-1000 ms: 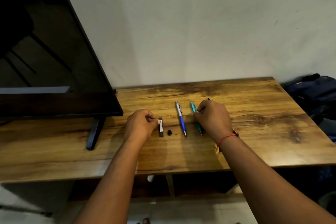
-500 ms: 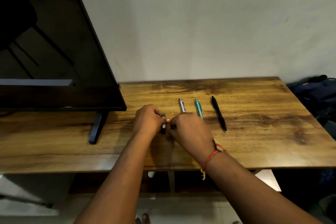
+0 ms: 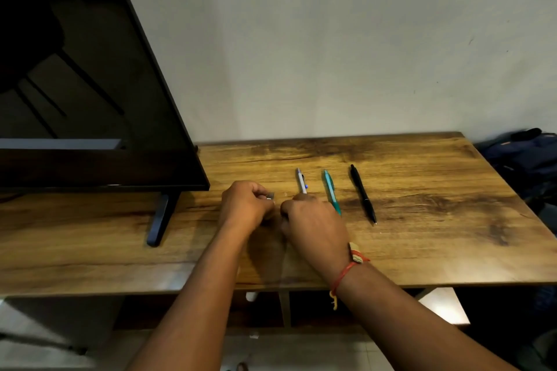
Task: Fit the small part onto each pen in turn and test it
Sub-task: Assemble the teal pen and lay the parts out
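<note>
Left hand (image 3: 245,208) was set on the bench (image 3: 437,238) just left of the white pen (image 3: 301,181), fingers curled and pinched on a small grey piece (image 3: 270,196). Only the piece's far end was seen past the knuckles. Right hand (image 3: 315,227) was placed at the near end of the white pen, its tip covered, fingers curled down toward the bench. Whether anything was gripped there could not be told. The small part was hidden by the hands, so its exact spot could not be told. Teal pen (image 3: 331,190) was laid just right of the white pen, black pen (image 3: 363,194) further right, all roughly parallel and apart. TV foot (image 3: 158,220) was seen well left of the white pen.
</note>
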